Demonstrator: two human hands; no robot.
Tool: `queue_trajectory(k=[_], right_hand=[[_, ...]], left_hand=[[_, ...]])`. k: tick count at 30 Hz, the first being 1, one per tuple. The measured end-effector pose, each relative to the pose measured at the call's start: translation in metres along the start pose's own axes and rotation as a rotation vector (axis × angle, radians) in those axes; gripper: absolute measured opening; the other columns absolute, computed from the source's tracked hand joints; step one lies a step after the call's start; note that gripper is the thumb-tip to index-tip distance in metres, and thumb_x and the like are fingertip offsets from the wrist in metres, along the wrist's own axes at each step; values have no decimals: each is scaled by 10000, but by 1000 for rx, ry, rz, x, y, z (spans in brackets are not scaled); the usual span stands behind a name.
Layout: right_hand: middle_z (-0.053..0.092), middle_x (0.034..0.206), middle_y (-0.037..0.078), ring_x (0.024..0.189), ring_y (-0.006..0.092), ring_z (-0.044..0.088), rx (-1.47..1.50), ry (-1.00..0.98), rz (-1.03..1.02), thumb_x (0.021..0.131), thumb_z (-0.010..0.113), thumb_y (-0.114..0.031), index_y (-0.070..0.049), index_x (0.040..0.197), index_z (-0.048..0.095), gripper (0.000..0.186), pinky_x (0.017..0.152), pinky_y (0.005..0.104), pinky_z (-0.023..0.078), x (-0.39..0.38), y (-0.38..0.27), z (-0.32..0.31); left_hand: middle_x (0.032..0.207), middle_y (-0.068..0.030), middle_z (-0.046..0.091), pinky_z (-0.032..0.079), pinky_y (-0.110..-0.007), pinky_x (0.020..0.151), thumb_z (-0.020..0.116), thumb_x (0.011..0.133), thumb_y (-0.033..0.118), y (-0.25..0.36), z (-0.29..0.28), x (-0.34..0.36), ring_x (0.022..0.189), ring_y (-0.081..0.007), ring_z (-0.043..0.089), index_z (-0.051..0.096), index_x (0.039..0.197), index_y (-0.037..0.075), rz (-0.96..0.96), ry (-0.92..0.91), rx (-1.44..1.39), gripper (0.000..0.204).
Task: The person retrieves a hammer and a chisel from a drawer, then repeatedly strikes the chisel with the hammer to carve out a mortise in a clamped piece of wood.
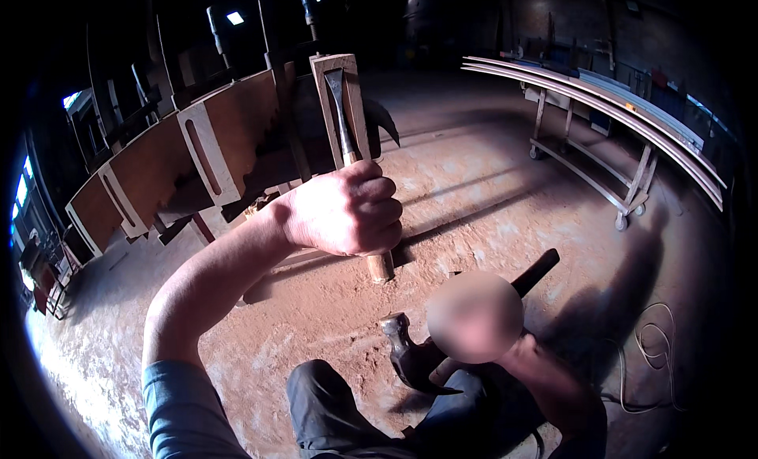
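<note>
My left hand [355,210] is wrapped round the wooden handle of a chisel [343,119], whose butt end sticks out below the fist. The steel blade points up and away, its tip at the upper end of a long slot in a pale wooden piece [322,80]. Whether the edge touches the wood I cannot tell. Lower right, above my knees, my right hand [478,321] grips a claw hammer [407,352]. A blurred patch covers most of that hand; the dark handle juts out beyond it to the upper right, the head hangs to its left.
Brown panels [158,186] with slotted pale strips stand in a row at left, with several long clamps [217,32] rising from them. A wheeled trolley [588,171] carries long boards [600,99] at right. Wood dust covers the floor [316,309]; a pale cable [651,344] lies lower right.
</note>
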State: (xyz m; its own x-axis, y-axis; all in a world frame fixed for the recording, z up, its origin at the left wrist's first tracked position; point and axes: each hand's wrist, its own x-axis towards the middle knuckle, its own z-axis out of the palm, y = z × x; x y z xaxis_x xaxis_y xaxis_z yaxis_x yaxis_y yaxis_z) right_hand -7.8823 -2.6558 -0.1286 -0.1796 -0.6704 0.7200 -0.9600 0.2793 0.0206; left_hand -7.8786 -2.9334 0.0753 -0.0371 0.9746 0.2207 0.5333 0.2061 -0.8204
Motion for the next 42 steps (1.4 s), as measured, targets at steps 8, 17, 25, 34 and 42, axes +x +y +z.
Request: queue_trajectory(k=[8,17,25,34,42], right_hand=[[676,757,102,707,295,663,690,265,329,741,735,-68,-82,783,687,65,662,407,530,17,-20,-5],[664,1098,98,1041,270,644,28,-4,224,783,744,-199,-90,1102,650,350,910,403,507,-21,-35,-21],[661,1034,95,965,270,644,130,20,125,787,723,-184,-92,1045,650,284,828,395,513,-28,-13,2],[564,1273,99,1173,241,555,578,32,223,947,588,-219,-77,1307,494,398,982,388,471,-4,6,16],[598,782,48,739,222,605,234,154,129,899,574,-98,-113,752,584,147,690,366,513,39,8,-9]], left_hand=[[741,57,525,477,-298,743,735,665,228,1,4,2,782,-146,553,584,774,156,13,103,-15,199],[718,43,537,477,-297,715,718,704,198,1,6,1,757,-148,584,563,742,150,62,-73,-70,166],[695,47,524,484,-300,707,743,729,187,-3,1,4,728,-143,579,570,749,147,49,-95,-87,178],[688,45,515,479,-301,682,739,711,208,-8,2,2,726,-149,575,575,746,143,85,-75,-27,180],[711,47,534,491,-303,703,740,716,200,-3,2,0,755,-152,584,588,763,143,43,-149,-105,169]])
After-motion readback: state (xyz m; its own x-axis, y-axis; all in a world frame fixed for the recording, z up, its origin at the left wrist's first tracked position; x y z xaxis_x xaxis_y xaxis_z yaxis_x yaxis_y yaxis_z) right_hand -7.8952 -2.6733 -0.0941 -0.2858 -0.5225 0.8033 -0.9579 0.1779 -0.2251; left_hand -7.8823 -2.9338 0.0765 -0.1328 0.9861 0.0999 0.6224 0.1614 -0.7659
